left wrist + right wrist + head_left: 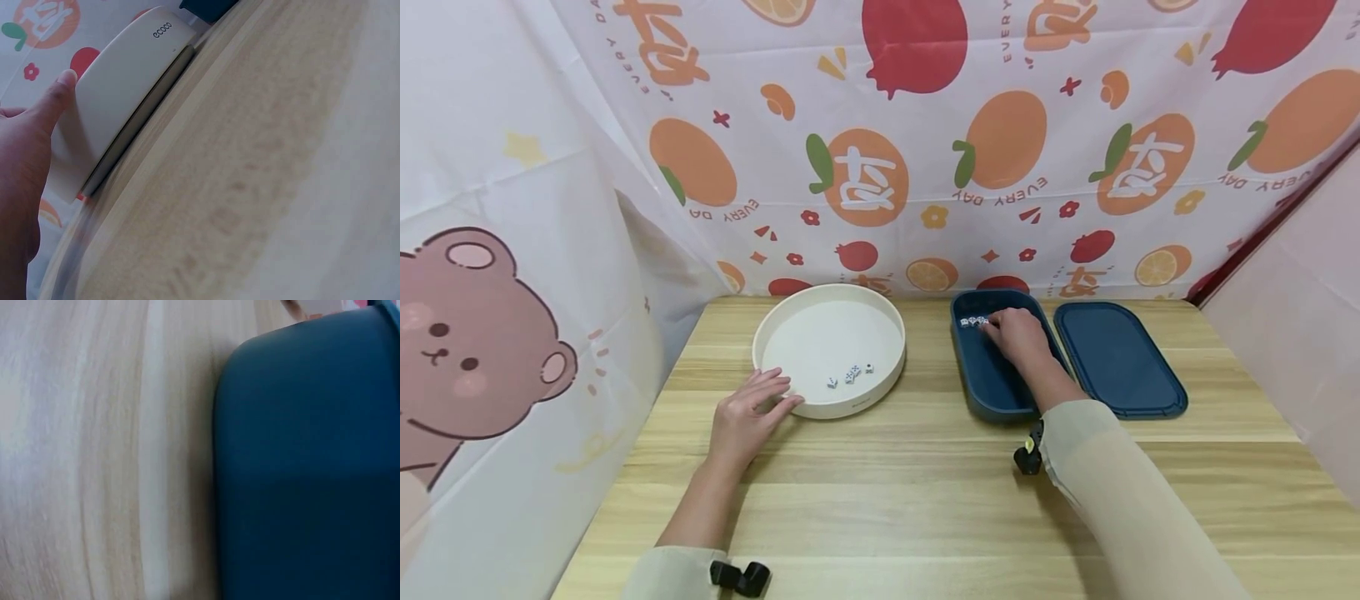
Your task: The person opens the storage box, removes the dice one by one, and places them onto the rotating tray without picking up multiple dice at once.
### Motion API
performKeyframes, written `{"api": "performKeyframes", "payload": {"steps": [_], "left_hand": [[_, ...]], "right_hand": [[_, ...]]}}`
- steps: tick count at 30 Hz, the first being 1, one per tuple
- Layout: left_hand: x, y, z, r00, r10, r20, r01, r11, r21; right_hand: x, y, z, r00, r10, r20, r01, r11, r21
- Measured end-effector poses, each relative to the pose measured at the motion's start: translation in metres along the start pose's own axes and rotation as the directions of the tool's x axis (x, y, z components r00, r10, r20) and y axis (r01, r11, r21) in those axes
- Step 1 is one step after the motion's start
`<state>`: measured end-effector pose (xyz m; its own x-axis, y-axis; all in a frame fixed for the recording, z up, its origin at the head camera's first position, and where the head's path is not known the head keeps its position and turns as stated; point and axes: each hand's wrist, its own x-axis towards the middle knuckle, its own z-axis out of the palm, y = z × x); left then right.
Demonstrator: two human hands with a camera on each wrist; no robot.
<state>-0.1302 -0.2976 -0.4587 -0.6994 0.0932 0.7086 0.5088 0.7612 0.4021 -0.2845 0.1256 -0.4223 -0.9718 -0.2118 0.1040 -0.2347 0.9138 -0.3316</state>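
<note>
Dice point(973, 321) — small white row in the far-left corner of the blue box point(992, 392), just left of the right hand point(1018, 333), its fingertips reaching them, grip unclear; left hand point(748, 417) spread against the white round tray point(891, 367).

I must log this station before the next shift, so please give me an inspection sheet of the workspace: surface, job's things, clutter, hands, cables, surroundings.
Surface: light wooden table, visible grain, no spills seen.
Job's things: round white tray holding three small dice; dark blue box with more dice at its far end; its blue lid lies flat to the right of the box.
Clutter: nothing seen.
Hands: left hand rests on the table, fingers touching the tray's outer wall; right hand reaches inside the blue box at the dice; its grip cannot be told.
Cables: nothing seen.
Surroundings: fruit-print cloth behind, bear-print cloth on the left.
</note>
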Motion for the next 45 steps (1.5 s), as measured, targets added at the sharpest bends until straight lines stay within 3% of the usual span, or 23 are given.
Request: {"api": "performKeyframes", "payload": {"steps": [5, 9, 12, 18, 22, 29, 35, 45], "left_hand": [[0.0, 0.001, -0.002, 1.0, -0.001, 0.006, 0.001, 1.0, -0.002], [0.001, 0.0, -0.002, 1.0, -0.01, 0.017, 0.01, 1.0, 0.002], [0.001, 0.0, -0.001, 1.0, -0.017, 0.022, 0.017, 1.0, 0.003], [0.001, 0.0, 0.001, 1.0, -0.017, 0.005, 0.017, 1.0, -0.012], [0.001, 0.0, 0.003, 1.0, -0.001, -0.021, 0.001, 1.0, -0.025], [0.0, 0.001, 0.004, 0.999, 0.021, -0.04, -0.022, 1.0, -0.023], [0.002, 0.001, 0.003, 0.999, 0.009, -0.03, -0.01, 0.999, -0.035], [0.001, 0.002, 0.003, 1.0, -0.01, -0.004, 0.01, 1.0, -0.017]], "right_hand": [[-0.001, -0.013, -0.004, 0.993, -0.065, -0.098, 0.069, 0.997, 0.038], [-0.004, -0.028, -0.009, 0.971, -0.113, -0.21, 0.136, 0.986, 0.099], [-0.008, -0.045, -0.013, 0.936, -0.165, -0.311, 0.211, 0.97, 0.119], [-0.018, -0.09, -0.017, 0.838, -0.277, -0.47, 0.374, 0.919, 0.126], [-0.024, -0.117, -0.006, 0.811, -0.306, -0.499, 0.432, 0.888, 0.157], [-0.031, -0.144, 0.033, 0.847, -0.269, -0.459, 0.414, 0.875, 0.252], [-0.035, -0.154, 0.061, 0.873, -0.285, -0.395, 0.416, 0.859, 0.298], [-0.037, -0.156, 0.08, 0.896, -0.337, -0.29, 0.417, 0.864, 0.284]]}}
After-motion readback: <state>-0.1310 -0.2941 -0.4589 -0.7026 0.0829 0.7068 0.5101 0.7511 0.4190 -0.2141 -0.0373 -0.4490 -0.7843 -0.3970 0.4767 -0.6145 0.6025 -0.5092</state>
